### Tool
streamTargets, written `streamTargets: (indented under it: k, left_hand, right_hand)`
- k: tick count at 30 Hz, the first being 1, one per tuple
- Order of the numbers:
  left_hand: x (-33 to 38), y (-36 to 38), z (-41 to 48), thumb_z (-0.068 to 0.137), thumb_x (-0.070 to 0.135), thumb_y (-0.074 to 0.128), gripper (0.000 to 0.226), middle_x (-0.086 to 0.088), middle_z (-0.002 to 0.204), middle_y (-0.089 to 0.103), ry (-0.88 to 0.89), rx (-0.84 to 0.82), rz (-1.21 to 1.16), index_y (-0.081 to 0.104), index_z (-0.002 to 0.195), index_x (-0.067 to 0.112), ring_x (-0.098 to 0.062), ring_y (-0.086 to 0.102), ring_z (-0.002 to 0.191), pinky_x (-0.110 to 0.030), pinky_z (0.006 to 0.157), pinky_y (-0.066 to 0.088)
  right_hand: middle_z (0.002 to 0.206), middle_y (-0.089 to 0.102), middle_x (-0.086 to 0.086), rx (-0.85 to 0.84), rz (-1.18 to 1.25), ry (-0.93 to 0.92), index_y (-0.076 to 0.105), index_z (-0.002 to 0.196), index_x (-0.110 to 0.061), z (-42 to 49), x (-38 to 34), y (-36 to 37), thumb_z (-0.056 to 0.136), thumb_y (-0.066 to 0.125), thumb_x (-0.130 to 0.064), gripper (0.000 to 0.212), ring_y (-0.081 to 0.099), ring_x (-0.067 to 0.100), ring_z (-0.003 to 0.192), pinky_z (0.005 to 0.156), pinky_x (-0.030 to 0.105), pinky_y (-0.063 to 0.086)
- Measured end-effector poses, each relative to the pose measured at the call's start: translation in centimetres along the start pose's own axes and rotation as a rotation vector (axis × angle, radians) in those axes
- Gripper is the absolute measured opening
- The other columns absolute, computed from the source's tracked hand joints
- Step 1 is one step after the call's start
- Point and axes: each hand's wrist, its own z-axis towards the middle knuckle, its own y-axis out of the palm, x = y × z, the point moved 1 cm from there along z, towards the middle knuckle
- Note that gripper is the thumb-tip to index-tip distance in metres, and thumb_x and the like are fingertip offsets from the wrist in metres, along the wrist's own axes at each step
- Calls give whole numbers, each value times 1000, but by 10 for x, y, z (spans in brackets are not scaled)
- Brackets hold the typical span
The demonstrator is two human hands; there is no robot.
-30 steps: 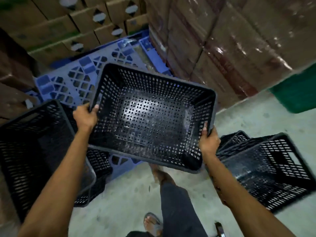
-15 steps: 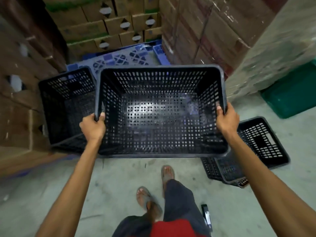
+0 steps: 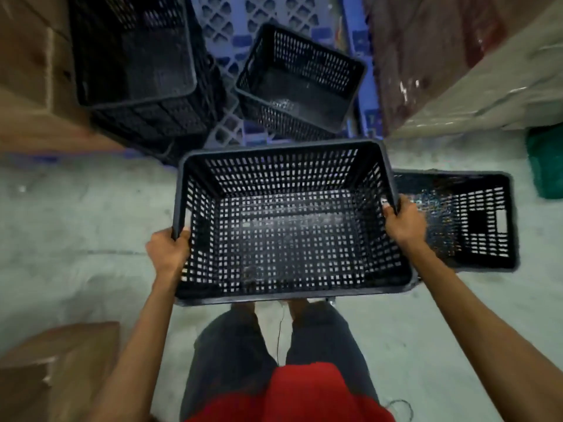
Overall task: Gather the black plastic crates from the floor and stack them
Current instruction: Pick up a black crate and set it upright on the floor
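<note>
**Empty crate, held by both short rims**

I carry the black crate [image 3: 292, 226] level in front of my waist, above the concrete floor [image 3: 76, 239]. My left hand [image 3: 169, 254] and right hand [image 3: 403, 222] are each clamped over a short-side rim, thumbs inside. Empty and all lattice, it should be light, stiff, a little slick; the rims are the place to hold. Another crate [image 3: 466, 220] lies on the floor to my right, two more [image 3: 301, 83] on the blue pallet [image 3: 292, 13]; the left one [image 3: 134, 56] may already be a stack, though blur hides it.

Pale concrete floor [image 3: 76, 226]; blue plastic pallet [image 3: 359, 41] — brown cardboard boxes [image 3: 27, 65] either side; dim light
</note>
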Motion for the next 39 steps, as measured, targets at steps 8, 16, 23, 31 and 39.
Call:
streamTargets:
  k: [8,16,23,31,39]
  left_hand:
    - [-91,99,31,90,38,61,40,-22,93,74,-254,-84,-30,72,102,2,-37,70,88,-45,83,57]
    - [-150,257,156,92,39,59,41,-21,88,74,-213,-54,-2,72,97,1,-31,70,78,-41,77,56]
    - [-191,382,248,90,44,56,45,-17,76,68,-85,48,17,70,89,1,-25,64,72,-35,64,45]
    - [-207,438,267,95,40,52,50,-33,79,65,-66,28,61,59,79,-7,-44,65,76,-40,61,43]
    - [-161,371,207,91,27,60,61,-23,139,54,-229,-339,164,40,145,6,-40,53,126,-41,105,41]
  right_hand:
    - [112,69,22,-113,-24,0,56,127,-10,44,33,128,100,47,-27,33,65,43,99,82,43,51]
    - [114,65,30,-30,-38,85,54,128,-3,152,73,313,101,45,-27,37,62,49,101,83,47,48]
    - [117,65,29,75,10,6,53,129,-5,244,115,429,102,43,-29,38,61,46,106,89,47,47]
    - [109,63,24,4,-70,-115,46,122,-2,288,138,463,100,44,-18,27,62,41,98,72,32,38]
    - [150,38,22,-299,-142,-80,21,151,-3,206,103,388,97,49,-22,63,44,41,133,108,46,39]
